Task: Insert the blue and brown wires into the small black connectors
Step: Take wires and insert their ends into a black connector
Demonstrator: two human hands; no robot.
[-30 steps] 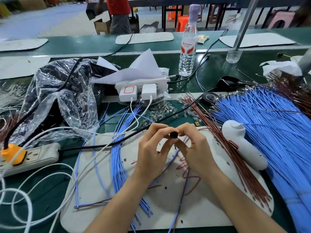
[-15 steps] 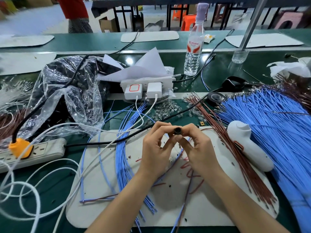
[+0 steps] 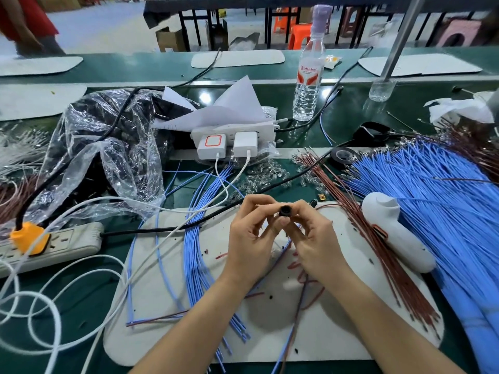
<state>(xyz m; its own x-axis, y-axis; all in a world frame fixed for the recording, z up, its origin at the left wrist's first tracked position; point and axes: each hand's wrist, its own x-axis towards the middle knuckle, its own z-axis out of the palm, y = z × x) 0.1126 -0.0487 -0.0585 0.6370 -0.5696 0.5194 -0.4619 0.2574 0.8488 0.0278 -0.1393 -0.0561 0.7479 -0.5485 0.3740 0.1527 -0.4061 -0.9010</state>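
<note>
**Black connector (image 3: 284, 211) being pinched between both hands at mid-frame**

A big heap of blue wires (image 3: 437, 211) is spreading across the right side of the frame, down to the lower right corner. A white work mat (image 3: 167, 306) is lying across the lower centre under both forearms. A fan of brown wires (image 3: 383, 265) is crossing its right edge, and a smaller blue bundle (image 3: 199, 252) is running down its left part.

The left hand (image 3: 251, 238) and the right hand (image 3: 316, 238) are meeting above the mat at centre frame. The left is gripping the small connector from its left side with thumb and fingertips. The right is closing thumb and forefinger on its right side. Whether the right fingers are also nipping a wire end is hidden behind them.

A blue-and-brown wire pair (image 3: 290, 344) is hanging from under the hands and trailing down to the bottom edge of the frame.

By my reading, the insertion step itself is under way: the connector is being steadied and turned end-on while the leads are being fed in from below. How deep the terminals are sitting cannot be told.

The next move is likely calling for a firm push of each lead along the connector's axis, with the left hand bracing the body. A light tug would then confirm both are locked before the piece is set down and a fresh pair is picked up.
</note>
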